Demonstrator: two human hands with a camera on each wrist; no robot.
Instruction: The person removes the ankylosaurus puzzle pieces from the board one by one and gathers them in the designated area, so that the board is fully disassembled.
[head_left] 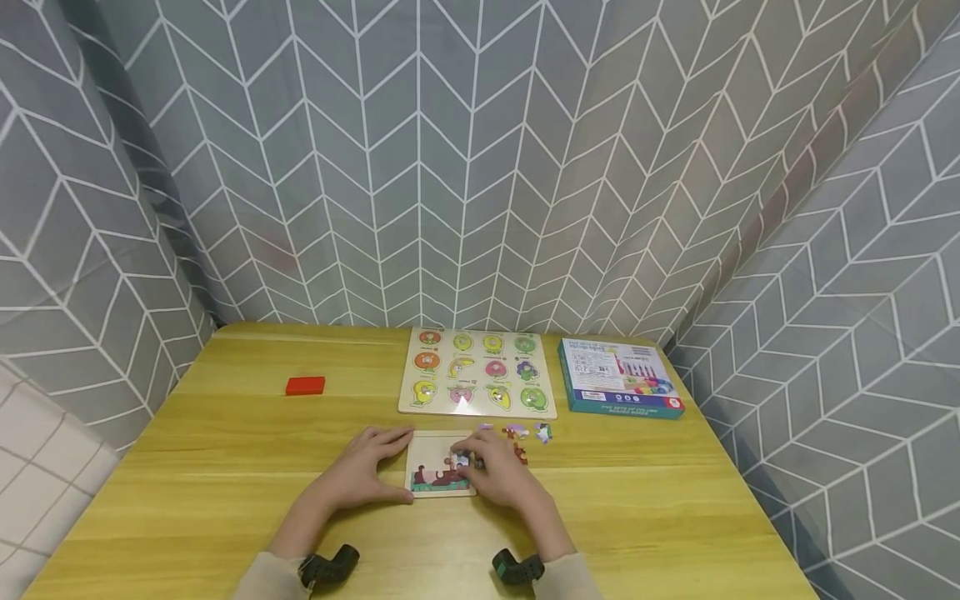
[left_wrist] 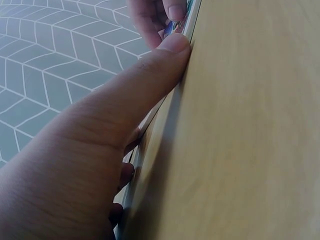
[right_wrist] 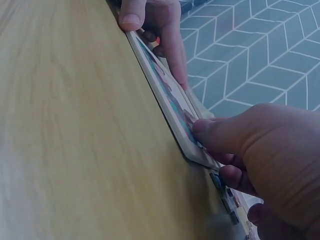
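A small wooden jigsaw tray (head_left: 442,434) lies flat near the middle of the table, with joined brown, pink and green pieces along its lower part. At its left side rests my left hand (head_left: 363,471), fingers and thumb extended, the thumb at the near corner and a fingertip by the far one. My right hand (head_left: 495,471) reaches over the tray's right side and pinches a jigsaw piece (head_left: 459,459) between thumb and fingers. That piece is partly hidden by the fingers. In the right wrist view, the right thumb (right_wrist: 204,126) sits low over the tray's surface.
Loose jigsaw pieces (head_left: 543,432) lie right of the tray, some partly behind the right hand. Beyond stands a fruit peg board (head_left: 477,407), with a blue-edged box (head_left: 622,404) to its right. A red block (head_left: 305,386) lies at the left on the wooden table (head_left: 225,467).
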